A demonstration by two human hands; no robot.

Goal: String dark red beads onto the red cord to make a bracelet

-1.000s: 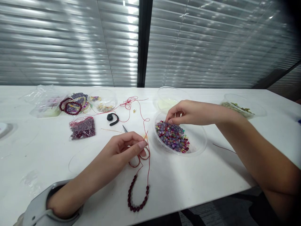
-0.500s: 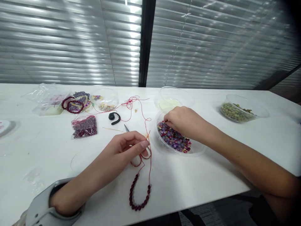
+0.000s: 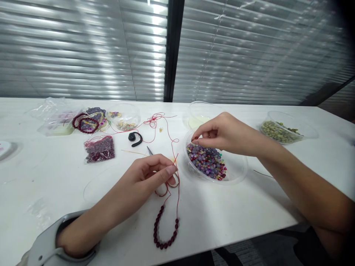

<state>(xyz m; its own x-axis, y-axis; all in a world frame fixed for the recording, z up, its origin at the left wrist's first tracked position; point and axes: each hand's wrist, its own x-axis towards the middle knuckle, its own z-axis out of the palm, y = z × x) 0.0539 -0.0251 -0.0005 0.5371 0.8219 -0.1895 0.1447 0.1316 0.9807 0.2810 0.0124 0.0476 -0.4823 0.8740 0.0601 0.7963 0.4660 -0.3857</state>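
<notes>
Between thumb and forefinger, my left hand [image 3: 155, 171] pinches a red string [image 3: 178, 194] near one end. Dark red beads [image 3: 155, 229] threaded on that string lie in a U on the table below. Beneath my left fingers rests a pair of scissors [image 3: 161, 192], its blades partly covered. My right hand [image 3: 219, 135] is closed in a pinch over the left rim of a clear plastic bowl [image 3: 237, 181]. A small dark red bead [image 3: 196, 138] shows at its fingertips. Mixed purple, red and yellow beads [image 3: 206, 162] fill part of the bowl.
A bag of dark red beads [image 3: 100, 149] and a black earphone [image 3: 135, 139] lie left of centre. Behind are finished bracelets [image 3: 85, 125], a small clear tub [image 3: 124, 120] and tangled red string [image 3: 155, 119]. A tub of green pieces [image 3: 280, 132] stands at right.
My right hand has lifted out of the beads towards the bowl's rim, now with a dark red bead at its fingertips. My left hand stays nearly still, holding the string.
</notes>
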